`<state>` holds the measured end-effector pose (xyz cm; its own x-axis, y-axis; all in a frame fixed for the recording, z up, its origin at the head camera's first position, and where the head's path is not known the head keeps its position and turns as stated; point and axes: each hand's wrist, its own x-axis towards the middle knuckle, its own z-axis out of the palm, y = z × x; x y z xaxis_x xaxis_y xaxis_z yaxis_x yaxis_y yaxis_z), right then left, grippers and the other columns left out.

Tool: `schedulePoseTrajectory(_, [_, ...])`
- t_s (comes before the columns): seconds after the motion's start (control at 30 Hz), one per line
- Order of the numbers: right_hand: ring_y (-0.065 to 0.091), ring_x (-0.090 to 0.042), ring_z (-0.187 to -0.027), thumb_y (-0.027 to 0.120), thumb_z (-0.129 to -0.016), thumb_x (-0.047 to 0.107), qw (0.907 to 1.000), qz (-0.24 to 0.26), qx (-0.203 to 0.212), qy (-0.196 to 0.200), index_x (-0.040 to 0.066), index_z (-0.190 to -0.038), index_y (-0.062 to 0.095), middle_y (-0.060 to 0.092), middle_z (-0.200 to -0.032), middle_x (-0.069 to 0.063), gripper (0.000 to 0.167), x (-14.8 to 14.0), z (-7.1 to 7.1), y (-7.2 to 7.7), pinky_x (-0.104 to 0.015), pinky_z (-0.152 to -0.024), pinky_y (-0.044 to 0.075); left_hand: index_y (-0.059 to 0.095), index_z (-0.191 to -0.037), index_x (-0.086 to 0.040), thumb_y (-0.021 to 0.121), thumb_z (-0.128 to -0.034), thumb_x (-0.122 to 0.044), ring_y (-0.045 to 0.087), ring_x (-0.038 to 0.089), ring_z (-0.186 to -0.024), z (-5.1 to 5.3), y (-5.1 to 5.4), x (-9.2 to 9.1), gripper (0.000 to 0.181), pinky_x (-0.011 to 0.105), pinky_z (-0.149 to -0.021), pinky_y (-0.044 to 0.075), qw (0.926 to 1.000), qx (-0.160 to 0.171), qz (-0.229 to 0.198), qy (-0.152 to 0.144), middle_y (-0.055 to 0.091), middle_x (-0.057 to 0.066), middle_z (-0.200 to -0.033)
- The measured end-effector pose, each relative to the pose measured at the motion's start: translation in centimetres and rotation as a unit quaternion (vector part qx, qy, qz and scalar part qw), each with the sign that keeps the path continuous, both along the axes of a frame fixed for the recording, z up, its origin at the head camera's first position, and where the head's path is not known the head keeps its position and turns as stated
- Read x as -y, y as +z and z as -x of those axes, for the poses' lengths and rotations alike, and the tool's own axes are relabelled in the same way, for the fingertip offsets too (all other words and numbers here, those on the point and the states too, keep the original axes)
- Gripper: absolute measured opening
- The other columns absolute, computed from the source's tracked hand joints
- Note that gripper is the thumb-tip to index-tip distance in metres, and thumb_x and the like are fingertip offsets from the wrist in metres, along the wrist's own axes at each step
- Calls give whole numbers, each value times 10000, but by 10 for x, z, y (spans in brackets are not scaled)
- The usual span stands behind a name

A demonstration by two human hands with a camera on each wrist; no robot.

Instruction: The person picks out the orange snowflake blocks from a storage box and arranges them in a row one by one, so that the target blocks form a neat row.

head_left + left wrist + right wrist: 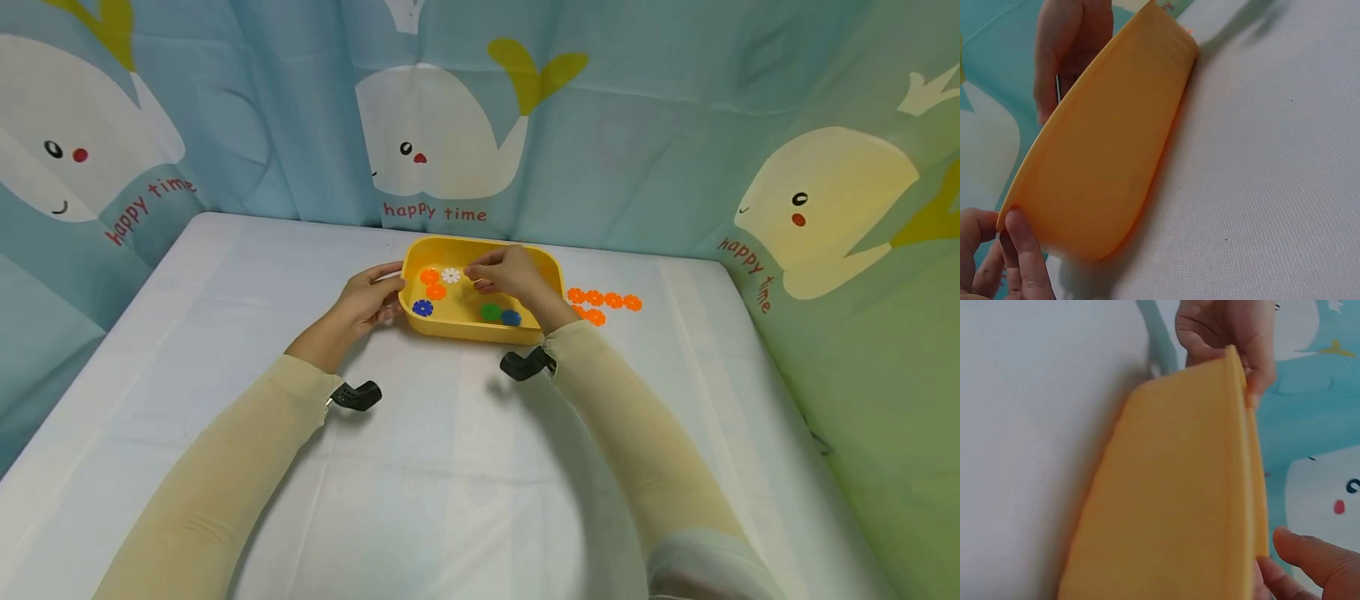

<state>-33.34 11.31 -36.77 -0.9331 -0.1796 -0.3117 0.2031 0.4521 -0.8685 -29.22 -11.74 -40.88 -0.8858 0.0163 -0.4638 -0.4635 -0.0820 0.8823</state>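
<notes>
A yellow plastic basin [480, 332] stands near the table's back edge with several slotted building discs inside. My left hand [367, 298] grips its left rim, thumb and fingers on either side of the wall [1104, 144]. My right hand [510, 271] reaches over the basin with bent fingers, next to a white disc [451, 275]. In the right wrist view its thumb [1310, 553] stands apart from a finger partly hidden by the rim. A thin pale edge [1058, 89] shows by that hand in the left wrist view; whether it is held is unclear.
Orange discs [613, 300] lie in two rows on the table right of the basin, partly behind my right wrist. Inside the basin are orange [436, 291], dark blue [423, 308], green [491, 312] and blue [511, 317] discs. A whale-print curtain [645, 167] rises behind the table.
</notes>
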Motion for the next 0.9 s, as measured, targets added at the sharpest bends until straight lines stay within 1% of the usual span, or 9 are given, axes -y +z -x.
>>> schedulePoseTrajectory(0.13, [687, -326, -988, 714, -910, 174, 9999, -126, -31, -95, -21, -1172, 687, 679, -1147, -184, 328, 11, 1, -8, -355, -870, 571, 508, -1430, -258, 604, -982, -217, 587, 108, -616, 0, -1, 0, 459, 135, -482, 428, 10000, 14, 44, -19, 598, 105, -1224])
schedulePoseTrajectory(0.23, [702, -292, -911, 737, -891, 188, 9995, -270, -124, -93, 4, -1162, 705, 678, -1127, -170, 329, 16, 2, -14, -316, -818, 584, 508, -1429, -261, 603, -984, -221, 586, 112, -625, 0, 0, 0, 457, 134, -485, 428, 10000, 26, 60, -10, 595, 108, -1237])
schedulePoseTrajectory(0.33, [707, -274, -897, 740, -890, 186, 9991, -393, -165, -19, 15, -1148, 713, 684, -1122, -159, 311, 21, 4, -19, -287, -807, 584, 509, -1428, -262, 605, -983, -222, 583, 113, -624, 0, 0, 0, 457, 133, -487, 430, 10000, 26, 64, 4, 596, 104, -1230])
schedulePoseTrajectory(0.43, [710, -265, -892, 741, -889, 184, 9982, -529, -251, 87, 16, -1125, 723, 703, -1077, -157, 291, 24, 5, -23, -266, -797, 581, 510, -1428, -257, 607, -982, -218, 578, 109, -615, 0, 0, 0, 459, 133, -485, 431, 10000, 6, 55, 10, 597, 104, -1214])
schedulePoseTrajectory(0.53, [707, -248, -861, 745, -886, 196, 9971, -666, -341, 161, 22, -1113, 729, 717, -1001, -150, 287, 28, 5, -27, -226, -755, 572, 511, -1429, -248, 610, -979, -209, 579, 103, -611, 1, -1, 0, 462, 133, -487, 440, 10000, -24, 17, 19, 597, 111, -1223])
schedulePoseTrajectory(0.63, [693, -222, -812, 746, -885, 199, 9961, -761, -404, 198, 24, -1113, 730, 719, -959, -137, 288, 31, 5, -29, -192, -709, 554, 509, -1431, -243, 611, -977, -204, 582, 101, -616, 1, -2, 0, 467, 132, -489, 445, 10000, -36, -13, 25, 592, 116, -1252])
schedulePoseTrajectory(0.73, [673, -203, -771, 744, -886, 190, 9953, -823, -445, 232, 21, -1117, 730, 719, -968, -136, 286, 34, 5, -32, -187, -691, 546, 510, -1431, -241, 609, -977, -200, 577, 102, -620, 2, -3, 0, 466, 132, -480, 438, 10000, -45, -44, 30, 588, 119, -1265])
schedulePoseTrajectory(0.9, [652, -188, -749, 742, -886, 163, 9956, -835, -386, 204, 18, -1122, 729, 715, -1020, -135, 277, 38, 6, -34, -204, -715, 555, 504, -1436, -232, 605, -979, -194, 569, 100, -614, 1, -2, 0, 468, 132, -474, 433, 9999, -74, -79, 8, 588, 115, -1242])
